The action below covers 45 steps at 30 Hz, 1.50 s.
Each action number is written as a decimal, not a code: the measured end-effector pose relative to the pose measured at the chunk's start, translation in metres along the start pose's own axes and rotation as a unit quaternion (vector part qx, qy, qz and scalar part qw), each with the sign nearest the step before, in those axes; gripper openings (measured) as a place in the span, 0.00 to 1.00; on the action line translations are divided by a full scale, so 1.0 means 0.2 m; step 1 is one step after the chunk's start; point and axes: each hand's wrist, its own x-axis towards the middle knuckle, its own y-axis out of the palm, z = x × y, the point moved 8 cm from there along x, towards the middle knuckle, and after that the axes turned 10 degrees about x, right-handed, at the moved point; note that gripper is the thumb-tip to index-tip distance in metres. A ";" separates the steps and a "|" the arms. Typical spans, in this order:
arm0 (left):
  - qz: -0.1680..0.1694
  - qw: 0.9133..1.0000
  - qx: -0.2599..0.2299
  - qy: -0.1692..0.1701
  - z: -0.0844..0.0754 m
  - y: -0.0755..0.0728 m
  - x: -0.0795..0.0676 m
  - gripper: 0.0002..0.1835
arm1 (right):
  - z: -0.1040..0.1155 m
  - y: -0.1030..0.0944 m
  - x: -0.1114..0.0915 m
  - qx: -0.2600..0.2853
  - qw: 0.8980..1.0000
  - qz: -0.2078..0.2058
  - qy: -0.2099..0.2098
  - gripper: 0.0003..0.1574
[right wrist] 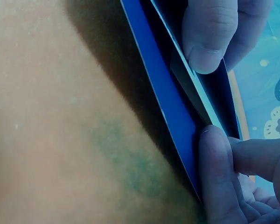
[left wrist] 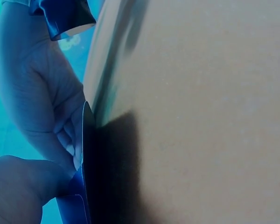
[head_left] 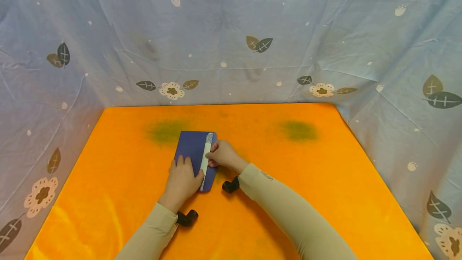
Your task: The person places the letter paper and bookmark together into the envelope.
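A dark blue folder (head_left: 191, 145) lies left of the table's middle, with a white card (head_left: 205, 161) showing as a strip along its right side. Grey patterning marks the strip's top end. My left hand (head_left: 182, 181) rests on the folder, fingers spread over the cover and thumb at the strip's lower part. From the right, my right hand (head_left: 225, 155) pinches the card's edge between thumb and finger. The right wrist view shows that pinch on the pale edge (right wrist: 210, 116), with a blue flap (right wrist: 165, 109) standing apart from it and the left thumb (right wrist: 207, 44) above.
An orange cloth (head_left: 306, 171) covers the table and has two greenish patches. Blue patterned curtains (head_left: 223, 23) hang around its back and sides. Black wrist devices (head_left: 187, 218) sit at both cuffs, close to the tabletop.
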 end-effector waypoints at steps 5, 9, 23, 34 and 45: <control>-0.001 1.000 0.000 0.001 0.00 0.00 0.00 0.38 | 0.00 0.01 0.01 0.005 1.000 0.000 -0.001 0.11; -0.004 1.000 0.001 0.004 -0.01 -0.01 0.00 0.38 | 0.00 0.01 0.02 0.015 1.000 -0.001 0.000 0.11; -0.011 1.000 0.002 0.009 -0.01 -0.02 0.00 0.37 | 0.02 0.02 0.03 0.028 0.999 -0.010 -0.018 0.17; -0.017 1.000 0.002 0.011 -0.01 -0.02 0.00 0.37 | 0.03 0.03 0.03 0.028 0.999 0.001 -0.020 0.15; -0.023 1.000 0.006 0.013 -0.01 -0.01 0.00 0.37 | 0.03 0.04 0.04 0.023 0.999 0.011 -0.024 0.14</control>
